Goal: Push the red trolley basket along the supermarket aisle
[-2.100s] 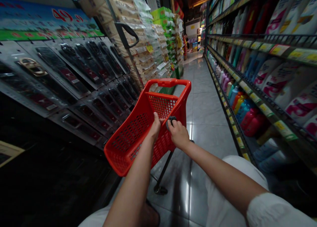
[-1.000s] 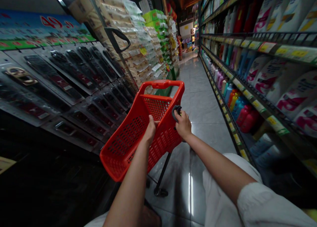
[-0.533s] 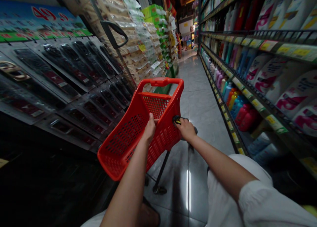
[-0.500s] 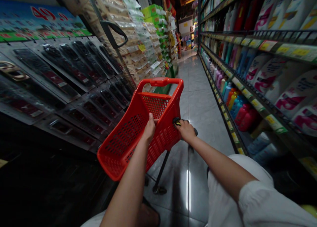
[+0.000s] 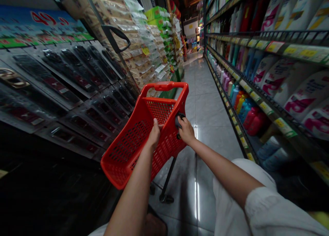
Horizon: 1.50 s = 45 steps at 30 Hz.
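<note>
A red plastic shopping cart [image 5: 128,146] with latticed walls stands tilted in view ahead of me, and its basket holds nothing that I can see. My left hand [image 5: 155,134] is closed around the cart's near side rim, thumb up. Just to the right, my right hand [image 5: 186,130] has its fingers curled over a dark grey rounded piece [image 5: 178,120] against the outside of the cart. What kind of piece that is I cannot make out. The cart's red push bar [image 5: 164,86] is at the far end, touched by neither hand.
Bottle shelves [image 5: 257,45] with price tags line the right side. On the left hang packaged belts [image 5: 77,64], beside stacked packs [image 5: 138,40] and a dark looped handle [image 5: 117,38] on a pole. Grey tiled floor [image 5: 209,105] runs down the aisle toward a distant person [image 5: 185,38].
My right hand has shifted slightly left and the dark grey piece in it has turned, showing a broader side. My left hand stays on the rim. The cart has barely moved.
</note>
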Tool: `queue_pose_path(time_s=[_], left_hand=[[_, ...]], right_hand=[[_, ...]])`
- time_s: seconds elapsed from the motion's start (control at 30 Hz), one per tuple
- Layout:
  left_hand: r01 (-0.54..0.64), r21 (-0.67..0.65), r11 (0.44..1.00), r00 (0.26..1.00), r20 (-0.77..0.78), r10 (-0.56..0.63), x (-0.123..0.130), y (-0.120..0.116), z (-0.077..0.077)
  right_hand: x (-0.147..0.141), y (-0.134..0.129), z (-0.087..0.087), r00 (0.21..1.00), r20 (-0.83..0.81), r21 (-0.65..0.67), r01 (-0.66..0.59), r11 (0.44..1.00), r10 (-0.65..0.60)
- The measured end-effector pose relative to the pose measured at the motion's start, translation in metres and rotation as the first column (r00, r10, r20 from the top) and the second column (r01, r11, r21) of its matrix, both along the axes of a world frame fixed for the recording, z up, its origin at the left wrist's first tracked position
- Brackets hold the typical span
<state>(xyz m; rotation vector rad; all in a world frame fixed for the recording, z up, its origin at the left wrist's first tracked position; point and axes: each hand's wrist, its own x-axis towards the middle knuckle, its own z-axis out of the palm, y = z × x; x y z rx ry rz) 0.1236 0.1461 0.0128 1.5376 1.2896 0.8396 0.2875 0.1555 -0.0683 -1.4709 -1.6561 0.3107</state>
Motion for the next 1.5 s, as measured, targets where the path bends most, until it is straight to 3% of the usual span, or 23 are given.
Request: queue_pose_path(time_s=[0.1, 0.27, 0.4, 0.63, 0.87, 1.03, 1.17, 1.27, 1.37, 1.43, 1.5], left_hand=[[-0.019, -0.013, 1.0, 0.999, 0.046, 0.02, 0.001, -0.002, 0.001], [0.065, -0.114, 0.991, 0.987, 0.153, -0.048, 0.003, -0.006, 0.007], [0.084, -0.166, 0.983, 0.979, 0.198, -0.05, 0.003, -0.006, 0.011], [0.038, -0.186, 0.982, 0.977, 0.211, 0.002, 0.003, -0.002, 0.011], [0.021, -0.178, 0.984, 0.975, 0.222, 0.02, 0.004, -0.001, 0.009], [-0.033, -0.148, 0.988, 0.975, 0.213, 0.065, 0.003, 0.0, 0.003], [-0.008, -0.014, 1.0, 0.996, 0.09, 0.01, -0.002, 0.006, -0.002], [0.096, 0.08, 0.992, 0.995, 0.004, -0.097, -0.011, 0.008, -0.002], [0.18, 0.114, 0.977, 0.983, -0.048, -0.175, -0.024, 0.006, -0.001], [0.212, 0.116, 0.97, 0.976, -0.072, -0.204, -0.031, 0.002, -0.002], [0.211, 0.109, 0.971, 0.977, -0.064, -0.205, -0.035, 0.001, -0.005]], right_hand=[[0.003, 0.005, 0.014, 1.0, 0.012, 0.062, 0.008, 0.998, -0.009], [-0.005, -0.009, 0.015, 0.986, 0.163, -0.016, 0.02, 1.0, -0.017], [-0.019, -0.031, 0.01, 0.959, 0.273, -0.08, -0.061, 0.995, 0.081], [-0.042, -0.061, 0.005, 0.94, 0.257, -0.107, -0.204, 0.973, 0.226], [-0.06, -0.08, 0.002, 0.916, 0.183, -0.138, -0.336, 0.932, 0.357], [-0.054, -0.085, 0.009, 0.856, 0.31, -0.161, -0.382, 0.91, 0.415], [-0.038, -0.074, 0.006, 0.848, 0.4, -0.155, -0.31, 0.938, 0.347], [-0.019, -0.054, -0.005, 0.928, 0.319, -0.204, -0.132, 0.97, 0.193], [-0.005, -0.034, -0.018, 0.983, 0.185, -0.34, 0.04, 0.939, 0.025], [-0.006, -0.029, -0.021, 0.993, 0.119, -0.385, 0.062, 0.921, -0.017], [-0.016, -0.031, -0.02, 0.996, 0.091, -0.338, 0.024, 0.941, 0.008]])
